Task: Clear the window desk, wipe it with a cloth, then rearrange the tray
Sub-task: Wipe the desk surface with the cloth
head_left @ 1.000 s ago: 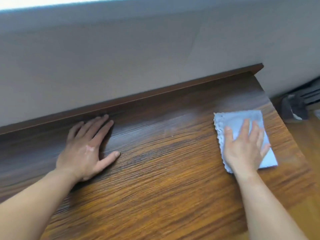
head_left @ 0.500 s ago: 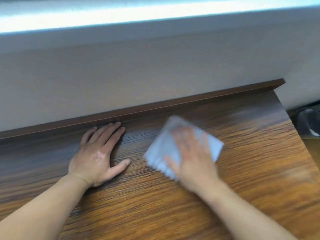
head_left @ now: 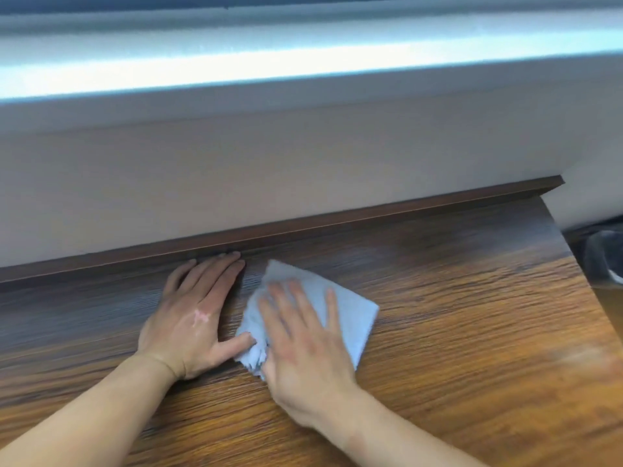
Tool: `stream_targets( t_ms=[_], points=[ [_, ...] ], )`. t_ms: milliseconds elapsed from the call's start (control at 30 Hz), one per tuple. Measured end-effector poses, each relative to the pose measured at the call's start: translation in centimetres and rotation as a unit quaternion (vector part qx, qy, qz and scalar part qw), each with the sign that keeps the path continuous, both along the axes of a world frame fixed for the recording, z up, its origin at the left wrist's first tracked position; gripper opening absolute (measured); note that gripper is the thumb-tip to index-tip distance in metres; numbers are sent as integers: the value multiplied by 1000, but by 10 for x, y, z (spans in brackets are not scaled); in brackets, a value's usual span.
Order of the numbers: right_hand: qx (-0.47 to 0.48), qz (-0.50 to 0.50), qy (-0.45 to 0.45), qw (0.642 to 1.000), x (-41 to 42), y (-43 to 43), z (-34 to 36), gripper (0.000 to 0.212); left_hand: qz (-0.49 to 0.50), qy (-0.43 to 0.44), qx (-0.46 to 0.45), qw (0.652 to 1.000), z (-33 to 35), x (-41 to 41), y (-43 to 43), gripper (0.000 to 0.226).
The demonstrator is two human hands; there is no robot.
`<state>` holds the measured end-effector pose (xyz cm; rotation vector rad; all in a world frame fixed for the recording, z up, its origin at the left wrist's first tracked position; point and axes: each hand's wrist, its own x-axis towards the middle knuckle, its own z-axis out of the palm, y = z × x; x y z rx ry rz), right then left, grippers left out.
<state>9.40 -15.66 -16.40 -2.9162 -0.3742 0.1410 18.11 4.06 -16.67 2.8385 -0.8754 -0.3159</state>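
Note:
The brown wood-grain window desk [head_left: 455, 332] fills the lower view. My left hand [head_left: 195, 315] lies flat on it, palm down, fingertips touching the raised back lip. My right hand [head_left: 303, 338] presses flat with straight fingers on a light blue cloth [head_left: 354, 318], which lies on the desk right beside my left hand. The cloth's frayed left edge bunches against my left thumb. No tray is in view.
A dark wooden lip [head_left: 371, 217] runs along the desk's back edge below a pale wall and a bright window sill [head_left: 303, 62]. The desk's right end drops off near a dark object [head_left: 603, 257] on the floor at the far right.
My right hand has swept the cloth leftward across the desk, from the right end to beside my left hand. My left hand has stayed flat in place.

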Motion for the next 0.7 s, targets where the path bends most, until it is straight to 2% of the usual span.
stream_targets(
  t_ms=[133,267,400,500,567,633,700],
  points=[
    [-3,121,28,992,55,-24,1,78,-15,-22,-6,1000,-2,0,0,91],
    [11,104,16,994,68,-59,0,78,-7,-31,3,1000,-1,-1,-1,94],
    [-3,-7,22,1000,57,-144,4,76,-8,-30,24,999,1,-1,-2,96],
    [-11,-143,26,989,49,-230,2,77,-10,-20,36,999,3,-1,-3,97],
    [-20,-273,20,962,45,-287,-1,78,-10,-22,40,999,6,-2,-5,96],
    [-14,-393,30,919,43,-324,2,78,6,-25,31,999,11,-3,-13,95],
    [-11,-448,34,893,42,-317,6,75,25,-18,9,999,15,-3,-31,92]
  ],
)
